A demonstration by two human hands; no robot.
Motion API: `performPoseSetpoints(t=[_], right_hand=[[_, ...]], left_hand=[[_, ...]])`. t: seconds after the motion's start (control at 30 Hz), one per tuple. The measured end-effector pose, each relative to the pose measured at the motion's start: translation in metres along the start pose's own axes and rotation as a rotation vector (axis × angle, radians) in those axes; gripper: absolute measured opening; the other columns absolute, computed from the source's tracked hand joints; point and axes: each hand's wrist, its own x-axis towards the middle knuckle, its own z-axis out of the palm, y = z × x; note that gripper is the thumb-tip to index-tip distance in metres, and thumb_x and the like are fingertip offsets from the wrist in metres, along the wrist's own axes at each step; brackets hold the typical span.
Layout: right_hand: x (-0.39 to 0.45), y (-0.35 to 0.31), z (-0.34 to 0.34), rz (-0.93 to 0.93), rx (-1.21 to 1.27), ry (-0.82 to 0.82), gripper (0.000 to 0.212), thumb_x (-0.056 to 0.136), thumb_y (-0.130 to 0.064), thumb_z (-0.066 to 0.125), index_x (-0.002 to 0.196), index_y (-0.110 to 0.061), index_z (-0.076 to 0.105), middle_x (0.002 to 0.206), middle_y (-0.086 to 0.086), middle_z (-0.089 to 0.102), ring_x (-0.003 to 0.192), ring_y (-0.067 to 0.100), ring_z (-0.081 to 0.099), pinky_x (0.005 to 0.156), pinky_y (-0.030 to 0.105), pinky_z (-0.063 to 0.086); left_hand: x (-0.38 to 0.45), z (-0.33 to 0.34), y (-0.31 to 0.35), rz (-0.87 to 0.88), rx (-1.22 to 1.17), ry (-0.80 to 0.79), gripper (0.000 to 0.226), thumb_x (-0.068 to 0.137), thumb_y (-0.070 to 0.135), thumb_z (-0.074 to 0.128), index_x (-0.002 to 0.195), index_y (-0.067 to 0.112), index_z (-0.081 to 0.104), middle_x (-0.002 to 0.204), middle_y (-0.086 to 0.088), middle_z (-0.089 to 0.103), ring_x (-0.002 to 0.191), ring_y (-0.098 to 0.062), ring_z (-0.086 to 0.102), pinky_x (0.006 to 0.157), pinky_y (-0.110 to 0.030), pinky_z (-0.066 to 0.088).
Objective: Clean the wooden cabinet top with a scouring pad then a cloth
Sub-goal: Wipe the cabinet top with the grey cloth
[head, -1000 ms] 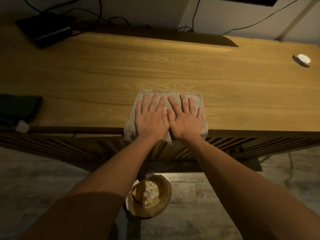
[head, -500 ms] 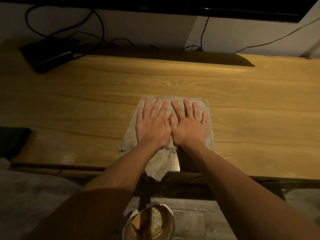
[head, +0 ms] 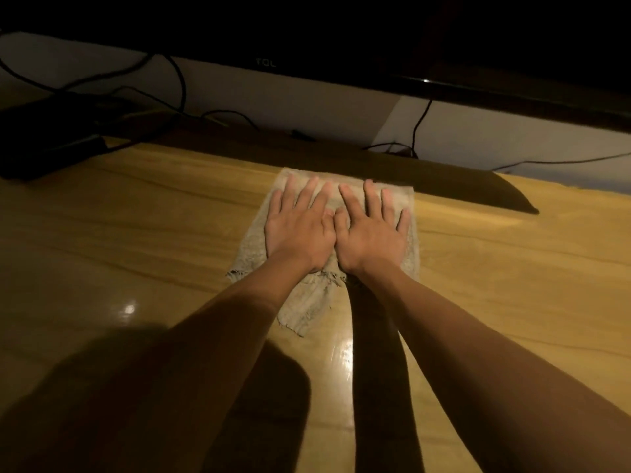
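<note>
A frayed grey-beige cloth (head: 307,302) lies flat on the wooden cabinet top (head: 136,240), near its back edge. My left hand (head: 300,230) and my right hand (head: 372,233) press down on it side by side, palms flat and fingers spread, thumbs touching. The cloth's far edge reaches the dark base of the television. A loose corner trails toward me between my forearms. No scouring pad is in view.
A television (head: 444,56) hangs over the back of the cabinet, its dark stand foot (head: 478,192) just right of the cloth. A black box (head: 44,141) with cables (head: 177,83) sits at the back left. The wood shines wet in front of the cloth.
Both hands have pushed the cloth away from me, from the cabinet's front edge across to the back near the television stand. My view has moved forward over the top.
</note>
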Motion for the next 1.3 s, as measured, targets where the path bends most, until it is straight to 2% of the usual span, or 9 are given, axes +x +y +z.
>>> performPoseSetpoints(t=[0.1, 0.2, 0.27, 0.37, 0.47, 0.6, 0.73, 0.83, 1.3], right_hand=[[0.034, 0.001, -0.006, -0.001, -0.028, 0.026, 0.055, 0.103, -0.053, 0.007, 0.156, -0.045, 0.018, 0.167, 0.001, 0.021, 0.154, 0.028, 0.012, 0.122, 0.056, -0.001], [0.058, 0.001, -0.014, 0.012, -0.044, 0.050, 0.056, 0.103, -0.049, 0.015, 0.145, -0.032, 0.047, 0.149, 0.009, 0.051, 0.139, 0.035, 0.040, 0.119, 0.059, 0.013], [0.066, 0.001, -0.018, 0.010, -0.040, 0.035, 0.054, 0.103, -0.047, 0.019, 0.139, -0.029, 0.054, 0.141, 0.011, 0.058, 0.133, 0.037, 0.047, 0.116, 0.060, 0.019], [0.064, 0.001, -0.021, -0.017, -0.037, 0.020, 0.053, 0.103, -0.045, 0.019, 0.140, -0.029, 0.053, 0.143, 0.011, 0.057, 0.133, 0.038, 0.047, 0.116, 0.060, 0.020], [0.059, 0.003, -0.020, -0.034, 0.009, 0.043, 0.053, 0.106, -0.045, 0.017, 0.145, -0.030, 0.048, 0.149, 0.010, 0.051, 0.139, 0.036, 0.042, 0.118, 0.057, 0.017], [0.044, 0.010, -0.012, -0.047, 0.004, 0.092, 0.054, 0.106, -0.043, 0.013, 0.154, -0.032, 0.034, 0.159, 0.006, 0.039, 0.147, 0.032, 0.030, 0.123, 0.054, 0.008], [0.019, 0.025, -0.007, -0.054, 0.025, 0.064, 0.053, 0.106, -0.046, 0.007, 0.159, -0.042, 0.012, 0.170, -0.002, 0.012, 0.156, 0.024, 0.005, 0.124, 0.050, -0.002], [-0.011, 0.039, -0.006, -0.050, 0.040, 0.034, 0.054, 0.106, -0.047, 0.006, 0.159, -0.044, 0.007, 0.170, -0.006, -0.002, 0.156, 0.019, -0.008, 0.124, 0.049, -0.006], [-0.226, 0.105, -0.003, 0.010, 0.026, 0.004, 0.054, 0.104, -0.048, 0.008, 0.158, -0.046, 0.004, 0.170, -0.006, -0.008, 0.156, 0.020, -0.012, 0.125, 0.046, -0.010]], left_hand=[[0.036, -0.006, 0.003, 0.003, 0.020, 0.016, 0.057, 0.102, 0.045, 0.010, 0.156, 0.030, 0.025, 0.164, 0.000, 0.025, 0.153, -0.027, 0.013, 0.123, -0.045, 0.007], [0.064, -0.011, 0.007, -0.013, 0.072, 0.021, 0.055, 0.101, 0.043, 0.018, 0.140, 0.021, 0.050, 0.145, -0.010, 0.053, 0.137, -0.033, 0.041, 0.119, -0.048, 0.021], [0.074, -0.014, 0.009, -0.036, 0.078, 0.009, 0.054, 0.101, 0.044, 0.022, 0.127, 0.019, 0.061, 0.131, -0.012, 0.063, 0.126, -0.034, 0.051, 0.112, -0.050, 0.028], [0.073, -0.016, 0.010, -0.047, 0.076, 0.012, 0.056, 0.100, 0.047, 0.022, 0.123, 0.018, 0.064, 0.128, -0.013, 0.065, 0.122, -0.035, 0.054, 0.110, -0.050, 0.030], [0.068, -0.015, 0.010, -0.042, 0.077, 0.037, 0.059, 0.100, 0.050, 0.021, 0.130, 0.019, 0.060, 0.135, -0.012, 0.061, 0.128, -0.034, 0.050, 0.113, -0.050, 0.026], [0.055, -0.010, 0.013, -0.022, 0.083, 0.042, 0.061, 0.099, 0.055, 0.019, 0.148, 0.025, 0.042, 0.153, -0.007, 0.045, 0.143, -0.032, 0.034, 0.120, -0.048, 0.017], [0.028, -0.005, 0.023, 0.000, 0.020, 0.044, 0.061, 0.098, 0.056, 0.018, 0.155, 0.034, 0.024, 0.165, 0.001, 0.025, 0.153, -0.028, 0.013, 0.123, -0.046, 0.009], [-0.003, -0.001, 0.034, -0.002, -0.007, 0.019, 0.062, 0.099, 0.057, 0.013, 0.158, 0.038, 0.013, 0.168, 0.006, 0.008, 0.155, -0.025, -0.002, 0.124, -0.046, 0.001], [-0.216, 0.005, 0.100, 0.040, -0.039, -0.046, 0.062, 0.099, 0.058, 0.009, 0.158, 0.040, 0.002, 0.168, 0.009, -0.004, 0.154, -0.023, -0.011, 0.124, -0.046, -0.004]])
